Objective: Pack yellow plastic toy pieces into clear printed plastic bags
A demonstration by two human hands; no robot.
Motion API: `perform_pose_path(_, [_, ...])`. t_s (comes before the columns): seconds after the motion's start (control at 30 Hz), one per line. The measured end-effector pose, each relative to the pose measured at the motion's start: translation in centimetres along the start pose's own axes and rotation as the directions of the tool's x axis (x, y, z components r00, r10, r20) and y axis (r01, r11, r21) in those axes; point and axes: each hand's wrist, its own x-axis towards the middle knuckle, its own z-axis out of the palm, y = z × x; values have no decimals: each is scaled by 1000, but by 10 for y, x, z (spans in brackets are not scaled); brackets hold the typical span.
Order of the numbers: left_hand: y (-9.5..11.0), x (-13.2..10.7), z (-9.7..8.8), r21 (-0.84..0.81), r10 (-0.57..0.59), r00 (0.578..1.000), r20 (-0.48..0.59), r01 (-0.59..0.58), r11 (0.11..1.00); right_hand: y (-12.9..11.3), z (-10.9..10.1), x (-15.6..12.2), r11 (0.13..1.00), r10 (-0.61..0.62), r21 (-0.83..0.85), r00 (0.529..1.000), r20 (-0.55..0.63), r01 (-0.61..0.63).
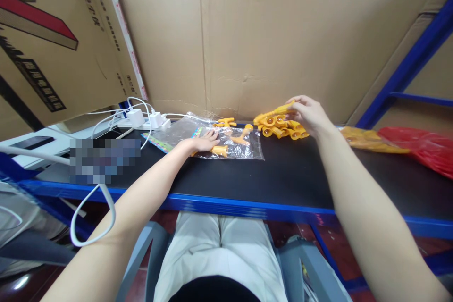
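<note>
My left hand lies flat with fingers spread on a clear plastic bag. Beneath the film are a few yellow-orange plastic pieces; one, a branched piece, has a wide round end. Another yellow piece sits at the bag's far edge. To the right, my right hand pinches a long yellow plastic piece between thumb and fingers. That piece is held just over a pile of similar yellow pieces, whose open cup-shaped ends face me. The fingertips of my right hand partly cover its near end.
A red plastic bag and a yellowish bag lie on the right. White chargers and cables crowd the left, with one cable looping over the blue front edge. A cardboard wall rises behind the black tabletop.
</note>
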Motion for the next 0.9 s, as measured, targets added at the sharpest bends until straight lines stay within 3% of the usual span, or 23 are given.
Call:
perform_pose_path(0.1, [2,-2,-1,7,-2,1000,8,2,1000,-5,-9,-8,993,109,18,958,267,-118])
perform_pose_path(0.2, [2,-4,-3,10,-6,1000,18,6,1000,-9,-6,-16,985,174,-58,888,426,-165])
perform_pose_path(0.43, [4,-5,-4,7,-8,1000,9,8,1000,6,16,-17,976,219,-143,775,593,-167])
perform_pose_path(0.6, [2,-3,-2,3,5,1000,-2,-5,1000,8,26,-17,919,286,-395,655,700,21])
perform_pose_path(0.67, [2,-3,-2,12,10,1000,-2,-10,1000,3,34,-21,907,259,-414,668,698,81])
perform_pose_path(0.73, [2,-3,-2,14,14,1000,-2,-14,1000,-2,43,-27,911,208,-400,726,655,100])
perform_pose_path(0.8, [4,-4,-1,6,23,1000,-12,-23,1000,-6,54,-34,923,161,-372,785,598,94])
perform_pose_path(0.9, [10,-5,1,-18,46,998,-39,-46,999,-8,69,-41,947,141,-317,820,555,51])
